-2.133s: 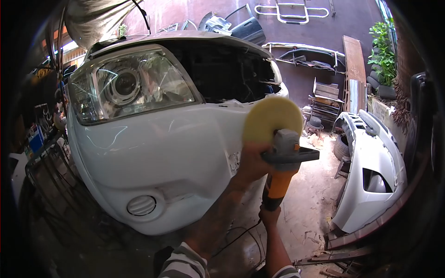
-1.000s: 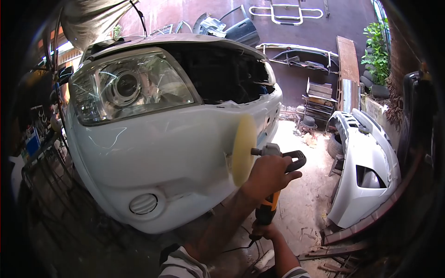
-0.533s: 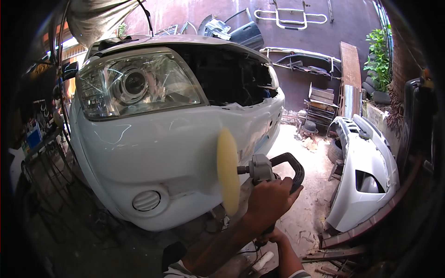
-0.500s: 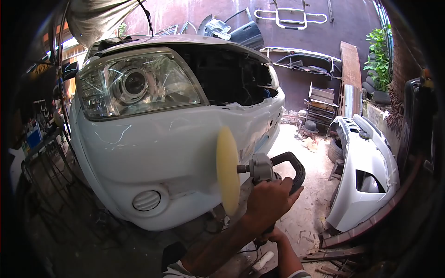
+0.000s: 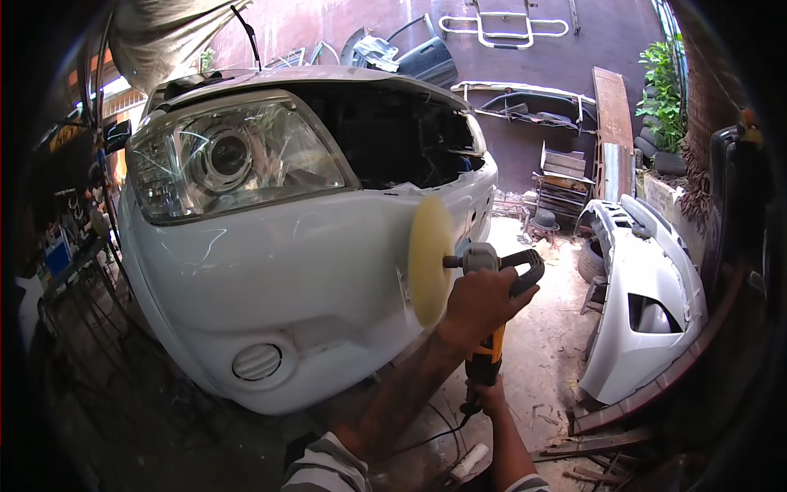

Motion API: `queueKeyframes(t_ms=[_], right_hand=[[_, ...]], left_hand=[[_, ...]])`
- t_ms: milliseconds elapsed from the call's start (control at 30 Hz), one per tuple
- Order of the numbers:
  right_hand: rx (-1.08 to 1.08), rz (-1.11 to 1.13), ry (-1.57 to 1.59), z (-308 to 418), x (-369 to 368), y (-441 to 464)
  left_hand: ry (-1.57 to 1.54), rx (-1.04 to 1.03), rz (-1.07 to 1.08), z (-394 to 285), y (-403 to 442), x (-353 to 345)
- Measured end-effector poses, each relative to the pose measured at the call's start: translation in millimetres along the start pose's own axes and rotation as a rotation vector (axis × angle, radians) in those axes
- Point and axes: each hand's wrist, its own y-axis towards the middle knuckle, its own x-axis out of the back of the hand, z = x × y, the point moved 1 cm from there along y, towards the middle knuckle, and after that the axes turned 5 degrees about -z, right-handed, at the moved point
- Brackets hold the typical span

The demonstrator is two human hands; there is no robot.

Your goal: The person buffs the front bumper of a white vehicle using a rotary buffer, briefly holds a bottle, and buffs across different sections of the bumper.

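An orange and grey polisher (image 5: 487, 351) with a round yellow pad (image 5: 430, 261) is held in both hands. My left hand (image 5: 484, 305) is wrapped round its head beside the black loop handle. Lower down, my right hand (image 5: 487, 395) grips the rear end, where the cord comes out. The pad stands nearly edge-on at the white bumper (image 5: 270, 279); whether it touches cannot be made out. Above the bumper is a clear headlight (image 5: 234, 156), and a round slatted cover (image 5: 257, 362) sits low in it.
A loose white bumper (image 5: 648, 303) stands at the right, with a tyre (image 5: 591, 261) behind it. Wood pieces (image 5: 594, 443) lie at the lower right. The cord (image 5: 438, 439) trails over the floor. A dark metal frame (image 5: 78, 279) stands at the left.
Compared with half a second ago, the polisher and both hands have moved up, and the pad is higher and further right along the bumper. The camera view has shifted slightly.
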Motion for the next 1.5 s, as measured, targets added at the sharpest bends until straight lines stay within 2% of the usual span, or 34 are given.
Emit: queueKeyframes(t_ms=[100, 167, 300, 433, 600, 667, 767, 867, 900, 1000, 1100, 1267, 1367, 1467, 1500], right_hand=[[-0.017, 0.031, 0.086, -6, -8, -5], [0.044, 0.104, 0.018, -4, -11, -7], [0.138, 0.208, -0.023, 28, -17, -13], [0.2, 0.224, -0.042, 34, -20, -11], [0.133, 0.085, 0.024, 7, -13, 6], [-0.046, 0.041, 0.041, -8, -6, 13], [-0.063, 0.017, 0.032, -6, -4, 11], [-0.019, 0.073, -0.018, -10, 2, 6], [0.072, 0.1, 0.02, 8, -7, -4], [-0.02, 0.22, -0.112, -2, 6, -7], [-0.035, 0.21, -0.047, -20, 6, -8], [0.065, 0.125, 0.065, -26, 1, -2], [-0.125, 0.068, 0.077, -38, 11, 8], [-0.192, 0.063, 0.097, -65, 23, 20], [-0.148, 0.098, 0.086, -73, 26, 23]], left_hand=[[0.024, 0.019, 0.038, -9, -15, 10], [0.064, -0.053, -0.108, -18, -30, 29], [0.128, -0.048, -0.235, -33, -43, 56], [0.091, -0.049, -0.237, -32, -37, 57], [-0.006, -0.038, -0.05, -11, -12, 21], [-0.072, -0.031, -0.017, -2, 2, 10], [-0.022, 0.036, 0.049, 3, 7, 1], [0.029, -0.008, -0.064, -6, -23, 10], [0.027, -0.009, -0.063, -10, -35, 15], [0.077, 0.016, -0.121, -17, -63, 25], [0.096, 0.009, -0.149, -16, -70, 24], [0.044, 0.028, -0.023, -1, -38, -16], [0.021, 0.043, 0.053, 13, -15, -47], [-0.066, 0.106, 0.128, 22, -10, -67], [-0.052, 0.09, 0.104, 27, -12, -76]])
